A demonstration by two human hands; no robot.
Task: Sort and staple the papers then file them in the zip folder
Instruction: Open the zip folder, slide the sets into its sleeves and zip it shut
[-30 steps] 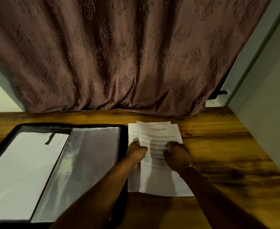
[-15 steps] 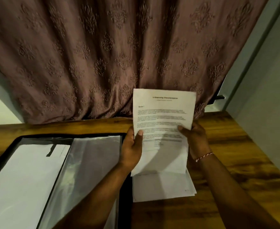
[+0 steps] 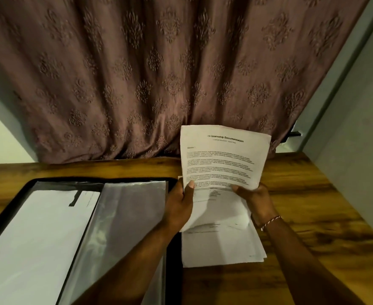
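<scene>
A printed sheet headed "Internship Documentation" (image 3: 223, 157) stands raised above the table, tilted toward me. My left hand (image 3: 181, 203) grips its lower left edge, thumb on the front. My right hand (image 3: 255, 199) holds its lower right edge. Below them a loose stack of white papers (image 3: 223, 247) lies on the wooden table (image 3: 313, 205). The black zip folder (image 3: 172, 249) lies open to the left, with clear plastic sleeves (image 3: 124, 216) and a white sheet (image 3: 33, 238) inside. No stapler is in view.
A brown patterned curtain (image 3: 159, 73) hangs behind the table's far edge. A pale wall (image 3: 357, 139) closes the right side. Bare wood shows to the right of the papers.
Both hands lifted the top sheet off the stack and raised it upright; since half a second ago it has tilted slightly to the right, with the hands still at its lower edge.
</scene>
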